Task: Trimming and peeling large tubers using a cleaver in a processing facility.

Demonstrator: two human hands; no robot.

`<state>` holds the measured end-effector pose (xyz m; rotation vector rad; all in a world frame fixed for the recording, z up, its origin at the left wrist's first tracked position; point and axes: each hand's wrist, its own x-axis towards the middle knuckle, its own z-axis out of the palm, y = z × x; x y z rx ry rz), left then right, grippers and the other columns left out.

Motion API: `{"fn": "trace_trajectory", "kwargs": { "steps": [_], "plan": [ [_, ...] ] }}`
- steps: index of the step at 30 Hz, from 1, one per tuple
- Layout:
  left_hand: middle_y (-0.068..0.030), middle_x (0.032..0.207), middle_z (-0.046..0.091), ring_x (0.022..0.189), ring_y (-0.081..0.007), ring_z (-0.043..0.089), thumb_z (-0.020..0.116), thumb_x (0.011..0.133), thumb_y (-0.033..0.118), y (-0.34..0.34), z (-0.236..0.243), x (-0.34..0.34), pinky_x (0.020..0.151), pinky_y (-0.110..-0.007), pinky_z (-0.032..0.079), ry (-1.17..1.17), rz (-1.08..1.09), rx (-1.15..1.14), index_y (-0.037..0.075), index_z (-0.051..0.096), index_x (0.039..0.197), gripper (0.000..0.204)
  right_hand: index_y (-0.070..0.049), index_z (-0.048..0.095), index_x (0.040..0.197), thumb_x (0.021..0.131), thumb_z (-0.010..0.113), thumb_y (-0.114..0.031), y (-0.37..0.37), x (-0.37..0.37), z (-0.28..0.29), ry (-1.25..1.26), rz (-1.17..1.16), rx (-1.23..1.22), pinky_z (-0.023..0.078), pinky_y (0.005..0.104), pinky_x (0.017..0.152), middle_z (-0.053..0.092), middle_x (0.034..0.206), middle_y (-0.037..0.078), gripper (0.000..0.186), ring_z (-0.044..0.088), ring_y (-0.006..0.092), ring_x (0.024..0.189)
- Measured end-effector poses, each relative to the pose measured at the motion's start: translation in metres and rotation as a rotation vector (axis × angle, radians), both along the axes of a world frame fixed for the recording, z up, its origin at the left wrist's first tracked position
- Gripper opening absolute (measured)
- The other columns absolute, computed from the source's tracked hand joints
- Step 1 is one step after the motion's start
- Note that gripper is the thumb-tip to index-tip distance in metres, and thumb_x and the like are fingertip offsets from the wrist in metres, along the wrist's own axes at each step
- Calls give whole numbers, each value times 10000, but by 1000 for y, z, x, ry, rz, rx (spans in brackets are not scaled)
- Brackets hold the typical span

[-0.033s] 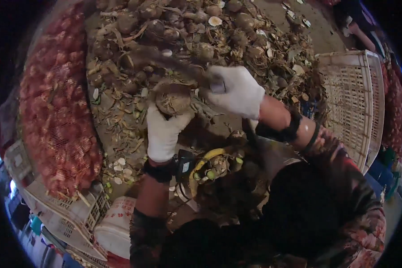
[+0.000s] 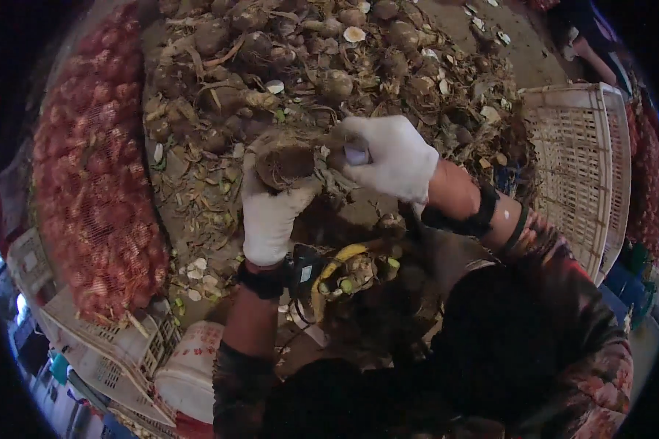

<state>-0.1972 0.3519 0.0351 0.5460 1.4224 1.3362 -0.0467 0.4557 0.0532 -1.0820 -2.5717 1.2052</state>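
Observation:
My left hand (image 2: pixel 271 219), in a white glove, holds a brown, hairy root bulb (image 2: pixel 285 161) with a dark, flattish face turned upward. Just to its right, my gloved right hand (image 2: pixel 392 157) is closed round a short pale grey handle (image 2: pixel 355 154); whatever extends from it is too dark and blurred to make out. Stringy roots and dry leaves hang between the hands. Beyond them lies a heap of similar brown bulbs (image 2: pixel 337 84) with loose trimmings and pale cut pieces (image 2: pixel 354 34). Below, yellow and green scraps (image 2: pixel 348 271) lie in shadow.
A red mesh sack of bulbs (image 2: pixel 95 190) stands at left above white plastic crates (image 2: pixel 88 329) and a white bucket (image 2: pixel 187 358). Another crate (image 2: pixel 571 168) stands at right, beside more red sacks (image 2: pixel 644 183). Part of another person's arm (image 2: pixel 593 58) shows at top right.
The blurred dark shape that stretched leftward from my right hand across the heap is gone. My right hand is slightly lower, and the bulb's top now looks darker and flatter.

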Motion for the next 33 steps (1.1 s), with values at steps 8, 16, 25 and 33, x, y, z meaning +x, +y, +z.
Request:
{"fn": "trace_trajectory", "kwargs": {
  "steps": [8, 16, 25, 33],
  "plan": [
    [-176, 1329, 266, 1175, -242, 375, 274, 940, 228, -57, -84, -41, 983, -399, 330, -849, 102, 330, 98, 237, 1322, 406, -95, 521, 890, 654, 610, -185, -11, -10, 17, -62, 301, 210, 454, 385, 545, 560, 718, 87, 268, 576, 286, 666],
    [-136, 1207, 451, 1079, -255, 459, 344, 902, 198, -62, -58, -15, 946, -376, 356, -716, -8, 437, 12, 394, 1214, 366, -97, 516, 961, 600, 637, -152, -7, -2, -29, 101, 235, 283, 460, 389, 587, 574, 780, 98, 384, 577, 296, 702],
    [-119, 1093, 524, 990, -206, 522, 502, 816, 29, -76, -64, -16, 861, -306, 430, -155, 142, -21, 24, 454, 1121, 308, -108, 519, 981, 604, 628, -154, -9, -6, -56, 110, 264, 229, 466, 380, 601, 583, 785, 103, 396, 583, 294, 724],
    [-74, 912, 574, 831, -158, 565, 597, 706, 100, -22, 54, 3, 768, -272, 443, 414, -225, 125, -7, 507, 1015, 339, -66, 548, 890, 695, 574, -232, 28, 34, -68, -198, -126, -36, 475, 416, 647, 595, 779, 159, 258, 580, 352, 749]
  ]
}}
